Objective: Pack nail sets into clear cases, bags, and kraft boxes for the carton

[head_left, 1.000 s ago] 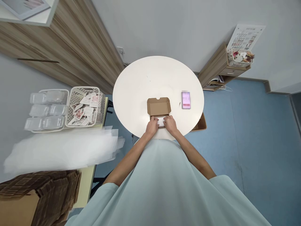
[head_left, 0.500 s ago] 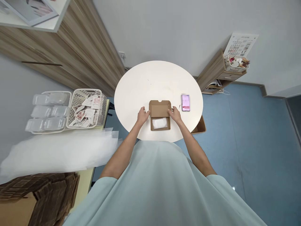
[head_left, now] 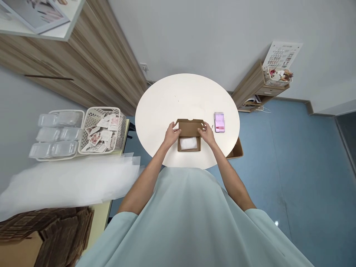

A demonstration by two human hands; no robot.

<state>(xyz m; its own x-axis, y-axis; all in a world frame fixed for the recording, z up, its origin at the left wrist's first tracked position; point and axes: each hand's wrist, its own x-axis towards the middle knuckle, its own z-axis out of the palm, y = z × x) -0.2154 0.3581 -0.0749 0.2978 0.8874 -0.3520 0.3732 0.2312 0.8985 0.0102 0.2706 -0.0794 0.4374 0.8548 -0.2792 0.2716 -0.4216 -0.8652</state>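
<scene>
A small brown cardboard box [head_left: 190, 128] stands on the white oval table with its lid raised on the far side. Inside its tray lies a white wrapped packet [head_left: 188, 143]. My left hand [head_left: 171, 135] grips the lid's left edge, thumb on the inner face and fingers behind. On the lid's right edge, my right hand [head_left: 207, 134] holds in the same way, its thumb pressing the inner face. The fingers behind the lid are partly hidden.
A phone [head_left: 219, 122] lies on the table [head_left: 155, 100] right of the box. To the left, a side table bears a basket of cards [head_left: 101, 133], a basket of clear plastic boxes [head_left: 59, 135], white sheets [head_left: 72, 181] and flattened cardboard [head_left: 61, 237]. An open carton [head_left: 236, 148] sits under the table's right edge.
The lid has tilted up from lying further back, and its side flaps have folded inward. My left hand has moved right and now grips the lid's edge.
</scene>
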